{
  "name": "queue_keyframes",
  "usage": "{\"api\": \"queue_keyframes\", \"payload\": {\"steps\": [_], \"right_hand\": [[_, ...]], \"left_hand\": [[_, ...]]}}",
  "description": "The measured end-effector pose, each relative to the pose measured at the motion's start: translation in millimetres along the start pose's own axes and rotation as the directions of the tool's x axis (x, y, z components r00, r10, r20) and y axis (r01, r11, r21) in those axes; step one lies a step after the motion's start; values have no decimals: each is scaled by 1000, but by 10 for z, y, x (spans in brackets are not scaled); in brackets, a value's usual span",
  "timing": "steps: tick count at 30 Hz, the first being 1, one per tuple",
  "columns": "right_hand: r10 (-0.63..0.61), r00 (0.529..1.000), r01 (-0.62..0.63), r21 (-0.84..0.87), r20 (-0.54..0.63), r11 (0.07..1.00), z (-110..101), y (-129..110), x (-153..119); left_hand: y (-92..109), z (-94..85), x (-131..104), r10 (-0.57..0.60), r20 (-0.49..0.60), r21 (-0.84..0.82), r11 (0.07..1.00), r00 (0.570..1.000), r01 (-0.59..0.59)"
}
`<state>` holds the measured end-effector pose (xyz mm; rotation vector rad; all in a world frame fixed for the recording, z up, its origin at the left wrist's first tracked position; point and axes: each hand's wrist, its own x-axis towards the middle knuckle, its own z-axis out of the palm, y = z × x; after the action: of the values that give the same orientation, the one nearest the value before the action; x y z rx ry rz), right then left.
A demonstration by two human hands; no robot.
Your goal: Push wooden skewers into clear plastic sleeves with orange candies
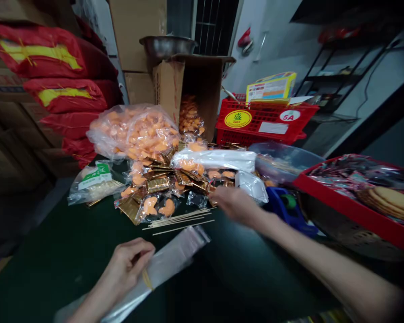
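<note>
My left hand (129, 264) is closed in a pinch at the upper edge of a stack of clear plastic sleeves (175, 255) with a yellow band round it; what the fingertips hold is hidden. My right hand (232, 204) reaches to the pile's front right, fingers closed and blurred, beside small gold packets (158, 184). Thin wooden sticks (178, 220) lie between the hands. Orange shaped pieces in clear wrappers (150, 205) lie behind the sticks. Nearest my right hand is a clear plastic tray or pack (252, 186).
A big bag of orange pieces (138, 130), an open carton (168, 85) and red baskets (262, 119) stand at the back. On the right are a blue tape dispenser (286, 211) and a red-rimmed box (343, 202). A green-labelled bag (96, 181) lies left.
</note>
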<state>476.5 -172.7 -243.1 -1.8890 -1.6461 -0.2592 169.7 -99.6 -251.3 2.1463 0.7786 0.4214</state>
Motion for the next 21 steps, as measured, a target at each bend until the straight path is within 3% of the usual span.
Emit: {"api": "queue_keyframes", "payload": {"steps": [1,2,4,6,10,16,21], "right_hand": [[-59,993,57,22,106,998,178,-187,-102],[-128,953,126,25,275,992,336,-349,-176],[-167,915,170,24,367,985,571,-576,-230],[-162,912,175,-1,376,985,688,-691,-188],[-148,913,179,-47,381,983,712,-745,-76],[-165,857,216,-49,488,975,733,-616,-33],[-140,864,181,-38,483,983,552,-530,59]], "left_hand": [[22,44,5,33,47,28,999,998,-34],[42,83,10,60,88,55,996,994,-65],[82,139,19,101,145,105,988,984,-117],[114,160,17,123,185,145,978,975,-151],[119,115,-40,133,189,153,975,973,-163],[-26,-25,-111,67,111,62,995,992,-74],[-142,-34,-12,-15,56,-95,995,998,20]]}}
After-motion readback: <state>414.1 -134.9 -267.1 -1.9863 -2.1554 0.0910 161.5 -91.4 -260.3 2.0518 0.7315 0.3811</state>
